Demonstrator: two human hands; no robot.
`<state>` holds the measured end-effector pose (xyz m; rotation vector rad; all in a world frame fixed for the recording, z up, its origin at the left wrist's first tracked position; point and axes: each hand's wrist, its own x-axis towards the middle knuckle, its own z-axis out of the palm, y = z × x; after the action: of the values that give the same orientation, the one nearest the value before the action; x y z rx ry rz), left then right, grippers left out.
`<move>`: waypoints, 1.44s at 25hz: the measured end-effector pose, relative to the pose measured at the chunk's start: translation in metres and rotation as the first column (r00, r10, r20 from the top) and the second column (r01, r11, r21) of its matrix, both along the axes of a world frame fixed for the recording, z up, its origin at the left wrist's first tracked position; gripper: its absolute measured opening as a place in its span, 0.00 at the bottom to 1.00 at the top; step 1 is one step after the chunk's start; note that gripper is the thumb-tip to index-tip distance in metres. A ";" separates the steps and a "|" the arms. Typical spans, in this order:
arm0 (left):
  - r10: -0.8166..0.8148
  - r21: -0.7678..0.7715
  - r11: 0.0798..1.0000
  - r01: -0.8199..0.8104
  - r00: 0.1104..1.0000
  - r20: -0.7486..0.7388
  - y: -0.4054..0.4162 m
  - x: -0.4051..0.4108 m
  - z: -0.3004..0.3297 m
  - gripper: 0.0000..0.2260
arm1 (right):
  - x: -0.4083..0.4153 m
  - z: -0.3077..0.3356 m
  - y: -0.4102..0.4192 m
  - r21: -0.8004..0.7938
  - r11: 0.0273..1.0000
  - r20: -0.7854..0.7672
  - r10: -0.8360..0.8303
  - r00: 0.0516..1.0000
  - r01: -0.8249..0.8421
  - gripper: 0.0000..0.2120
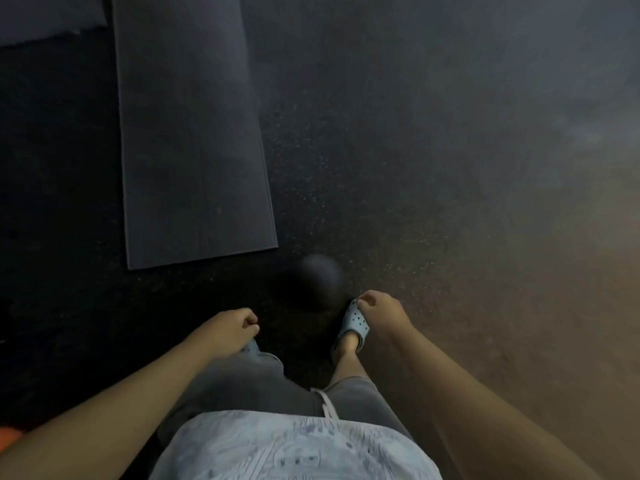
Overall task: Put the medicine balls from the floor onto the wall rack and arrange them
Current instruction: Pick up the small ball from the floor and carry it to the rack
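Observation:
A dark medicine ball (320, 279) lies on the speckled black floor just ahead of my right foot. My left hand (231, 329) hangs in front of my left leg with fingers loosely curled and nothing in it. My right hand (380, 313) hangs beside my right foot, also loosely curled and holding nothing, a short way to the right of and below the ball. Neither hand touches the ball. The wall rack is out of view.
A long grey exercise mat (187, 133) lies on the floor to the left, its near end close to the ball. Another grey mat corner (48, 19) shows at top left. An orange object (8, 439) peeks in at the bottom left edge.

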<state>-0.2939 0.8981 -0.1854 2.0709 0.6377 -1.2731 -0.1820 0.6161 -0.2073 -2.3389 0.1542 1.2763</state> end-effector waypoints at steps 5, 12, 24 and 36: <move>0.184 0.047 0.983 -0.180 0.977 -0.106 -0.010 0.022 -0.055 0.14 | 0.060 -0.076 -0.005 -0.048 0.998 -0.054 0.030 0.998 -0.032 0.14; 0.477 0.094 0.879 -0.468 0.867 -0.147 -0.038 0.069 -0.242 0.13 | 0.092 -0.265 0.008 -0.100 0.983 -0.141 -0.165 0.976 0.151 0.15; 0.917 -0.076 0.116 -0.990 0.136 -0.376 -0.059 0.102 -0.545 0.34 | 0.095 -0.519 0.020 -0.120 0.644 -0.489 -0.701 0.520 0.756 0.23; 0.940 -0.306 -0.166 -0.938 -0.057 -0.335 0.006 0.141 -0.288 0.17 | 0.148 -0.257 0.090 0.109 0.613 -0.467 -0.663 0.585 0.783 0.22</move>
<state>-0.1529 0.9039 -0.4729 0.5722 1.3466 -0.3088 -0.0342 0.7065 -0.4646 -1.4347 0.8995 1.1651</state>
